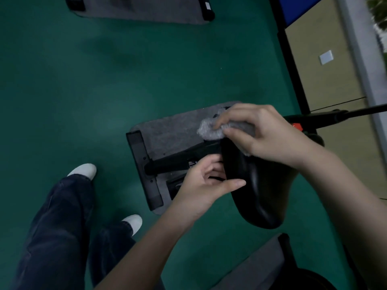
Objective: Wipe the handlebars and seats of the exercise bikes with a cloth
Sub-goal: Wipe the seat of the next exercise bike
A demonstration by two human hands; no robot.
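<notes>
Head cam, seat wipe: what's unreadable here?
Head view:
- front end of seat: hidden under right hand and cloth.
- cloth: mostly covered by that hand.
- black bar beyond seat: blurred, cut by right edge; handlebar or not, unclear.
- far mat: cut by top edge; whatever stands on it mostly out of frame.

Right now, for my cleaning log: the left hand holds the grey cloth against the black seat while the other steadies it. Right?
No: the head view shows the right hand holding the grey cloth against the black seat; the left hand steadies it.
</notes>
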